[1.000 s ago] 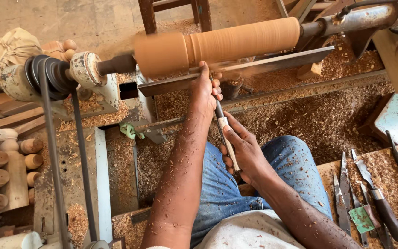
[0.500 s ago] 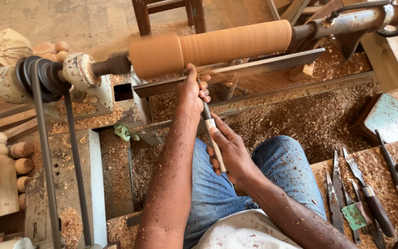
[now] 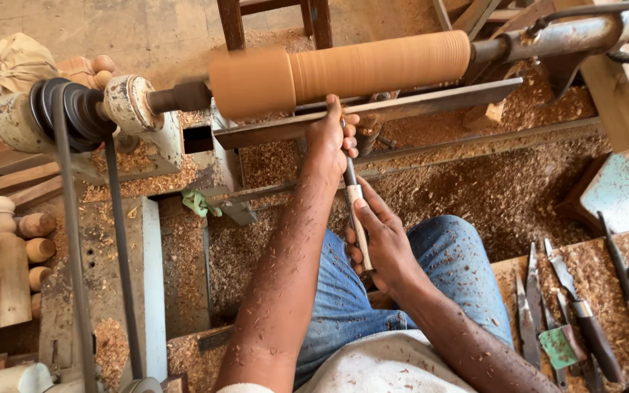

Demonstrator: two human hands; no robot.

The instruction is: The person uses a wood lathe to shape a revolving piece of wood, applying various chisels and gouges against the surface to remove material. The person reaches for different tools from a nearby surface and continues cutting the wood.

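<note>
Both hands [image 3: 358, 189] on chisel [image 3: 355, 211] against tool rest [image 3: 416, 102], below wooden cylinder [image 3: 343, 73].

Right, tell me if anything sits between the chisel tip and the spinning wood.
Nothing visible does. The chisel, held in both hands, runs over the tool rest toward the wood; the left hand hides the tip itself.

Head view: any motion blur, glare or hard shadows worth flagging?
Head view: the wooden cylinder on the lathe is smeared by spin, its left end featureless; both hands, left hand and right hand, and the chisel handle are sharp; light is soft and even, no glare, shadows faint; the spare chisels at the right are crisp.
</note>
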